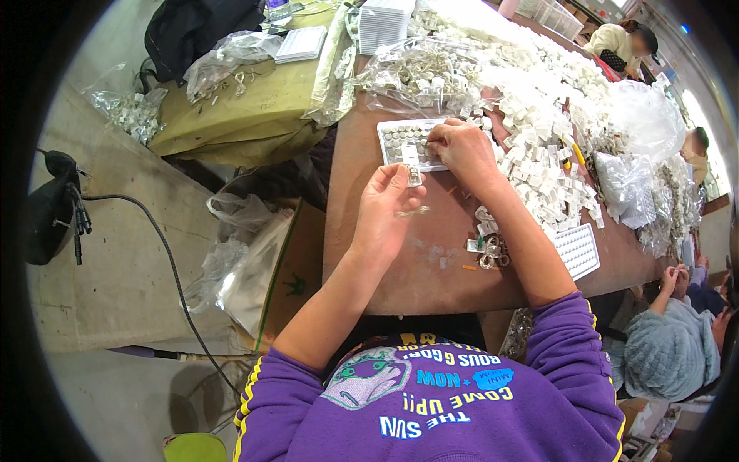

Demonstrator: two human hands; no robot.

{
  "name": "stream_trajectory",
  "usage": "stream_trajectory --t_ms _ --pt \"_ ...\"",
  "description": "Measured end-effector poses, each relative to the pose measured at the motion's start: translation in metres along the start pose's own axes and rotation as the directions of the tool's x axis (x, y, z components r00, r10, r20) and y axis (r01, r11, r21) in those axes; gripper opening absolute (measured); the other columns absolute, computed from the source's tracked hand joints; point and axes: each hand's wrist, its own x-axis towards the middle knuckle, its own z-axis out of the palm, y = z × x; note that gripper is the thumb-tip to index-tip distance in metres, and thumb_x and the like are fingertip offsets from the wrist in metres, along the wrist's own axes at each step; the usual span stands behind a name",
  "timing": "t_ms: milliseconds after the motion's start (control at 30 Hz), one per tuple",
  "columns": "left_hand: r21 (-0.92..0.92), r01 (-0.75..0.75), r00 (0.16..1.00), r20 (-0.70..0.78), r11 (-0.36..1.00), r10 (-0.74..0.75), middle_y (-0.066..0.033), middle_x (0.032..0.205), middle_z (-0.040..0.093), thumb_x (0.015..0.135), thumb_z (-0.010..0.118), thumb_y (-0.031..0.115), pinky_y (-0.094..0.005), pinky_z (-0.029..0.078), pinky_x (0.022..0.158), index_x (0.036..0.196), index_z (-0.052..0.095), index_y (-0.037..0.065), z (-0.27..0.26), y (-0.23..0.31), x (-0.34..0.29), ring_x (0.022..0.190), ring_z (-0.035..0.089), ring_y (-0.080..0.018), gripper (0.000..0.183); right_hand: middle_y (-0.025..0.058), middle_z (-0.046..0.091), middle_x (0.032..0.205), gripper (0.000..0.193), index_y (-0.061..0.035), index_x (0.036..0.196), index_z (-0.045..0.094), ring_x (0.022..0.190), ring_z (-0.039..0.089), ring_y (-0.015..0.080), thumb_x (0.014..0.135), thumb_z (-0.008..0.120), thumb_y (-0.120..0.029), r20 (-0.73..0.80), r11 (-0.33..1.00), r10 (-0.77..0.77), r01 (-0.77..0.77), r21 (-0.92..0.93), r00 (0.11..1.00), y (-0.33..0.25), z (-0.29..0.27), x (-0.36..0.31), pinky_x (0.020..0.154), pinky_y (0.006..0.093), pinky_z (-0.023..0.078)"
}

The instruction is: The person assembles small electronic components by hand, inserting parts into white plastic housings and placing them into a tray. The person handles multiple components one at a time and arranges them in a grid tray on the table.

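My left hand (379, 214) pinches a small white plastic housing (411, 156) with a silvery part at its lower end. A short pale cord (412, 211) hangs by the lower fingers. Just beyond it lies a white tray (382, 128) with rows of round silvery discs (399, 139) like button cells. My right hand (466, 154) reaches over the tray's right part, its fingertips bent together down at the discs. Whatever those fingers grip is hidden. Some discs sit behind the housing and under the right hand.
A heap of white plastic housings (539, 181) covers the table's right side. Small parts with cords (489, 245) and another white tray (577, 252) lie by my right forearm. Bagged parts (423, 77) and stacked trays (382, 25) stand farther back. Other people (670, 346) sit at right.
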Motion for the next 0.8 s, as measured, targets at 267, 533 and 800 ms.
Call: stream_trajectory --t_ms 267,533,800 --pt "0.053 -0.021 0.999 0.033 0.998 0.019 -0.0073 0.095 0.065 0.095 0.06 0.016 -0.0243 0.052 0.067 0.103 0.055 0.006 0.0 -0.003 0.0 0.078 0.063 -0.0138 0.014 0.0094 0.066 0.077 0.006 -0.0034 0.082 0.07 0.061 0.063 0.0204 0.076 0.071 -0.005 -0.152 0.869 -0.063 0.13 0.478 0.986 -0.034 -0.033 -0.031 0.057 0.0294 0.051" --pt "0.211 -0.049 0.998 0.058 0.976 0.038 -0.0048 0.098 0.065 0.095 0.059 0.013 -0.0257 0.055 0.071 0.101 0.057 0.005 0.001 -0.004 -0.003 0.079 0.064 -0.0117 0.01 0.0068 0.064 0.075 0.012 -0.0004 0.084 0.068 0.063 0.06 0.0164 0.073 0.073 0.001 -0.217 0.893 -0.095 0.18 0.413 0.971 -0.044 -0.034 -0.051 0.056 0.027 0.048" --pt "0.222 -0.001 0.999 0.04 0.975 -0.008 -0.003 0.096 0.065 0.096 0.059 0.016 -0.0228 0.052 0.071 0.099 0.058 0.007 0.004 -0.003 -0.007 0.078 0.062 -0.0099 0.01 0.0077 0.065 0.077 0.015 -0.0056 0.087 0.071 0.066 0.063 0.024 0.073 0.071 -0.006 -0.081 0.891 -0.027 0.061 0.45 0.996 -0.041 -0.036 -0.055 0.06 0.0328 0.051"
